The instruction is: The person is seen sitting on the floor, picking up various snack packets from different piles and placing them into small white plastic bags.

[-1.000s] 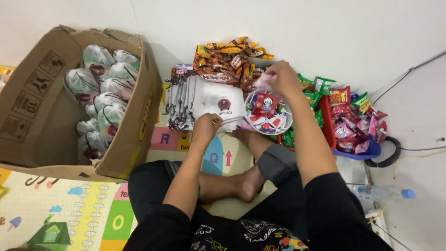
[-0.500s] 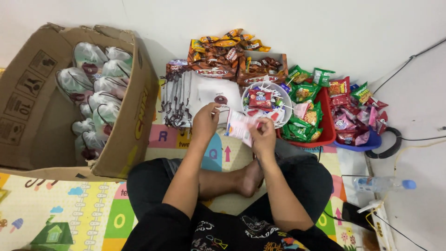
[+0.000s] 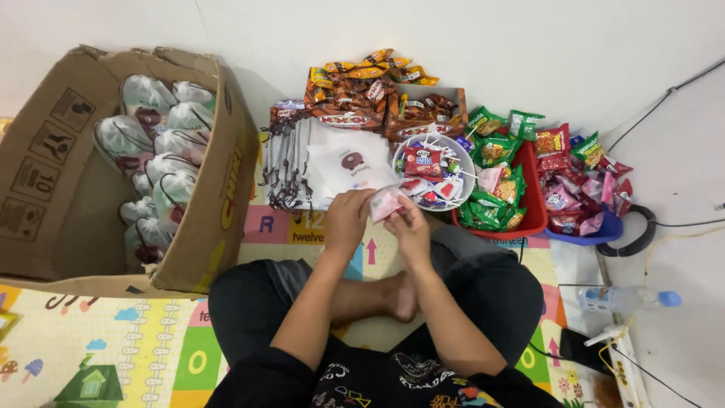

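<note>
1. Two hands meet at the centre, above the crossed legs. The left hand (image 3: 347,219) is clenched on the near edge of a white pouch (image 3: 349,165); the right hand (image 3: 411,227) pinches a pink packet (image 3: 385,202) between thumb and fingers.
2. The packet sits in the gap between the hands, touching the right fingers and just beside the pouch's near edge. Its long axis runs slantwise, from the right hand up toward the pouch. The right hand is nearer the packet; the left is nearer the pouch.
3. The pouch lies on top of a stack of like pouches (image 3: 291,162), directly beyond the hands. Whether its mouth is held open cannot be told.
4. A white bowl (image 3: 466,162) of sweets stands just right of the pouch; beyond it are a red tray (image 3: 529,219) of green snacks and a blue tub (image 3: 596,233) of pink ones.
5. A cardboard box (image 3: 219,204) of filled bags stands well to the left. Nothing lies between packet and pouch.
</note>
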